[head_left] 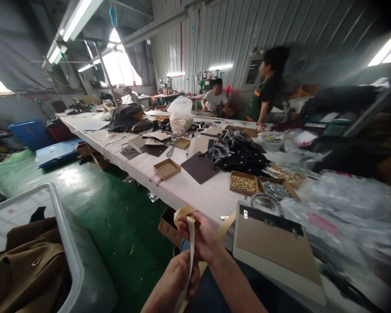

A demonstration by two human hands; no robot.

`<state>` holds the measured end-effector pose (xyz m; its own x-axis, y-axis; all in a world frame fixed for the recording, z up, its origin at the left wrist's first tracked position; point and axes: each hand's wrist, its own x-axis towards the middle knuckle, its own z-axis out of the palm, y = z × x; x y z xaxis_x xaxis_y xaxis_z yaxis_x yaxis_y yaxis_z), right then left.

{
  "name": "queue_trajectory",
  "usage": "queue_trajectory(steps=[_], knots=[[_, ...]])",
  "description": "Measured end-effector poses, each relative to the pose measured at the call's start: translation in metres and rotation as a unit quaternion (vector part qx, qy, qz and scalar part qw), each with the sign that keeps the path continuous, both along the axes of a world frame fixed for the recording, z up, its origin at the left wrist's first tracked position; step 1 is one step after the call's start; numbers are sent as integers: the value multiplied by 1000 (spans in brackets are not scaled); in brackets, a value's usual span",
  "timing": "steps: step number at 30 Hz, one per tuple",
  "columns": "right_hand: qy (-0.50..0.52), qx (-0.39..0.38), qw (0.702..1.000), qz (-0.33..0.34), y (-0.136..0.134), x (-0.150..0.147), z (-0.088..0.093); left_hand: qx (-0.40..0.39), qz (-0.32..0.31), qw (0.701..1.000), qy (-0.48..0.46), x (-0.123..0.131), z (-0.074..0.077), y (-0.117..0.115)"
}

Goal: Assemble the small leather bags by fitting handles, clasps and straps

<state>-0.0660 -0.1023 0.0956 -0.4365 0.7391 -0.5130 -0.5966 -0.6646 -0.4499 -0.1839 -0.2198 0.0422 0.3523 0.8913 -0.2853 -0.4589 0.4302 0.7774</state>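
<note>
Close to the table's near edge, both my hands are on a pale yellow strap (192, 243). My right hand (203, 234) is closed around its upper part, where the strap folds over into a loop. Lower down, my left hand (179, 269) grips the hanging length between its fingers. Another stretch of the strap passes behind my right wrist onto the table. Just right of my hands lies a beige and black bag panel (273, 243) with a clear-wrapped handle. A small metal piece (224, 218) rests beside the strap.
On the long white table (195, 198) are an open cardboard tray (167, 168), a box of gold fittings (243, 182), a box of silver fittings (275, 190), and dark panels. A grey bin (81, 256) with brown fabric stands at left. A person (263, 98) stands across the table.
</note>
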Motion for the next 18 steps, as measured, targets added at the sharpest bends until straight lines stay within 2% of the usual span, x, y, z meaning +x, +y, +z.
queue_trajectory(steps=[2,5,9,12,15,17,18], knots=[[20,28,999,23,-9,2,6,-11,11,1000,-26,3,0,0],[21,107,994,14,-16,13,24,44,32,998,7,0,2,-4],[-53,216,968,-119,-18,58,59,91,78,992,38,-18,13,-18],[-94,239,940,-225,-24,101,73,118,124,984,43,-35,24,-26],[-93,171,940,-280,-46,119,66,167,111,976,86,-39,34,-26],[-77,118,962,-234,-68,112,49,199,77,967,140,-28,42,-23],[-77,101,976,-178,-81,106,38,212,55,963,157,-19,47,-21]])
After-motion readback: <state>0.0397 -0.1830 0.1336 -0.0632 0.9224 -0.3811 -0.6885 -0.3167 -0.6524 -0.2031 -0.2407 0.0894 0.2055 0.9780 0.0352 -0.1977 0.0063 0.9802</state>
